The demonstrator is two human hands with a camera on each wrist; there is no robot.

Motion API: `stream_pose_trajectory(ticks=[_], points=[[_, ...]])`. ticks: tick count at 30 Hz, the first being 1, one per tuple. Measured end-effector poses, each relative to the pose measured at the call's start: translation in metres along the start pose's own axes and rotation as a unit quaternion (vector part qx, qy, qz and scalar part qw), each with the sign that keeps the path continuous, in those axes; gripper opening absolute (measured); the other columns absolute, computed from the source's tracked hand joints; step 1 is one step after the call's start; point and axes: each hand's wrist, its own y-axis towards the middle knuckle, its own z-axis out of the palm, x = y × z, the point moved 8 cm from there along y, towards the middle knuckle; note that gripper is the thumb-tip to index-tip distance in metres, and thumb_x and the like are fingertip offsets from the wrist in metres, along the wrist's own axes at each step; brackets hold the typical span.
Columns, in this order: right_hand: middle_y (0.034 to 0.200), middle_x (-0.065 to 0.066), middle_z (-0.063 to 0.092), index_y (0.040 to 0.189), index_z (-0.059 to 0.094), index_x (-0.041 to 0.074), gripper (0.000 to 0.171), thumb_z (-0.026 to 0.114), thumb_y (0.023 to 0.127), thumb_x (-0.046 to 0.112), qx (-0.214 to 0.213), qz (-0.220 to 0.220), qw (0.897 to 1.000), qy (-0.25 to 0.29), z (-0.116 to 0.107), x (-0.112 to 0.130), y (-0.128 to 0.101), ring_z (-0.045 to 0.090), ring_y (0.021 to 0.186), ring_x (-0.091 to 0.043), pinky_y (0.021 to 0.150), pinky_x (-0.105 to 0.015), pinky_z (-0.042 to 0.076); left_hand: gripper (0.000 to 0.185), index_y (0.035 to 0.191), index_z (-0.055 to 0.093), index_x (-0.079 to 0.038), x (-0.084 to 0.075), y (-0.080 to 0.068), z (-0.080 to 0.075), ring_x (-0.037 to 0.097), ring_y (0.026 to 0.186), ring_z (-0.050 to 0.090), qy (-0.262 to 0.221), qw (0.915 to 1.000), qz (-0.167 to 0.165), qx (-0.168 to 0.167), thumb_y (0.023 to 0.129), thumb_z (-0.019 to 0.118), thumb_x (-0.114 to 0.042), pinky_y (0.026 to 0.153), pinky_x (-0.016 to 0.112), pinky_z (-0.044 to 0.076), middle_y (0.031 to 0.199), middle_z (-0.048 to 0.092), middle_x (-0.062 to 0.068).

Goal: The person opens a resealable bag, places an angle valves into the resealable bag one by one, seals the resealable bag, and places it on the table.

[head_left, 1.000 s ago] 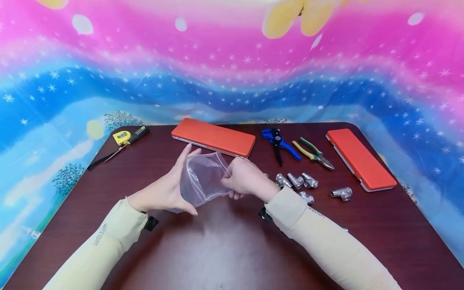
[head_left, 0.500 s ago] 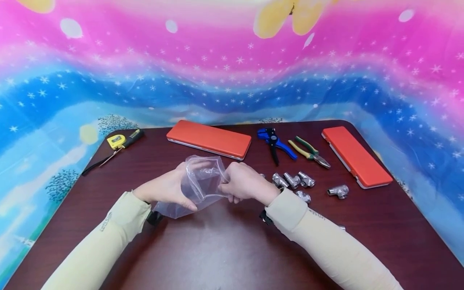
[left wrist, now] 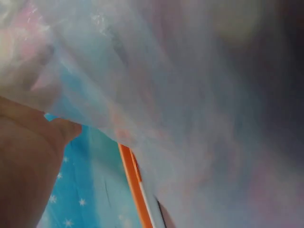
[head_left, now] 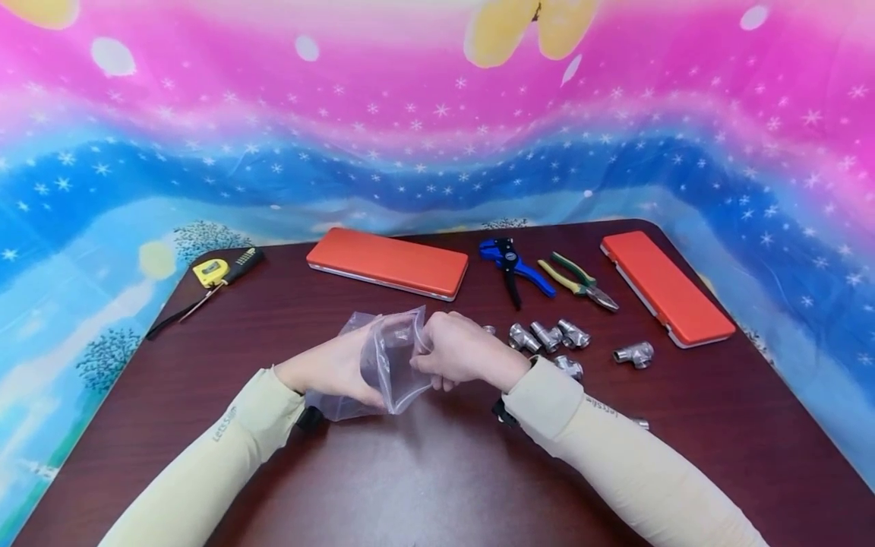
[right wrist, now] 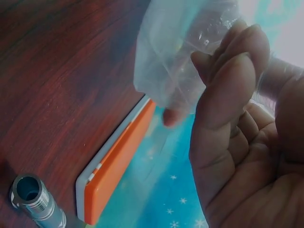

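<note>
Above table (head_left: 424, 471) centre, both hands hold a clear plastic bag (head_left: 383, 365) btwn them. Left hand (head_left: 335, 368) grips bag's near side, right hand (head_left: 458, 353) pinches its top edge w/ curled fingers (right wrist: 228, 80). Metal pipe fittings (head_left: 547, 338) lie just right.

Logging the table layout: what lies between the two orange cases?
In the head view, blue wire strippers and green-yellow pliers lie between the left orange case and the right orange case.

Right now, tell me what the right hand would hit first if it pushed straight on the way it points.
The right hand points leftward and already pinches the clear plastic bag. Straight on, it would probably meet the left hand behind the bag, though depth is hard to judge.
</note>
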Motion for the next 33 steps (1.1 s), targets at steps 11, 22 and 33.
stream_pose_trajectory(ticks=[11, 22, 33], points=[[0.058, 0.0, 0.066, 0.081, 0.074, 0.011, 0.022, 0.069, 0.094, 0.028, 0.014, 0.027, 0.999, 0.035, -0.007, -0.026, -0.009, 0.065, 0.051, -0.015, 0.05, -0.029, 0.054, 0.094, 0.154, 0.03, -0.025, 0.007, -0.016, 0.003, 0.019, 0.131, 0.049, -0.029, 0.9985, -0.018, -0.042, 0.078, 0.084, -0.016, 0.101, 0.033, 0.044, 0.148, 0.047, -0.001], [0.091, 0.001, 0.071, 0.109, 0.075, 0.012, 0.02, 0.072, 0.092, 0.021, -0.056, 0.02, 0.996, -0.07, -0.066, -0.104, -0.063, 0.064, 0.072, -0.013, 0.064, -0.031, 0.051, 0.099, 0.156, 0.029, -0.021, 0.009, -0.024, 0.013, 0.014, 0.132, 0.046, 0.022, 0.9985, -0.049, -0.004, 0.075, 0.085, -0.014, 0.105, 0.032, 0.04, 0.152, 0.041, -0.003], [0.129, -0.017, 0.058, 0.133, 0.06, 0.0, 0.062, 0.079, 0.085, 0.033, -0.075, -0.017, 0.979, -0.189, -0.053, -0.1, -0.031, 0.055, 0.114, -0.032, 0.095, -0.045, 0.048, 0.098, 0.156, 0.029, -0.018, 0.014, -0.024, 0.021, 0.017, 0.134, 0.042, 0.045, 0.9962, -0.068, 0.032, 0.076, 0.086, -0.019, 0.106, 0.037, 0.039, 0.153, 0.039, -0.001]])
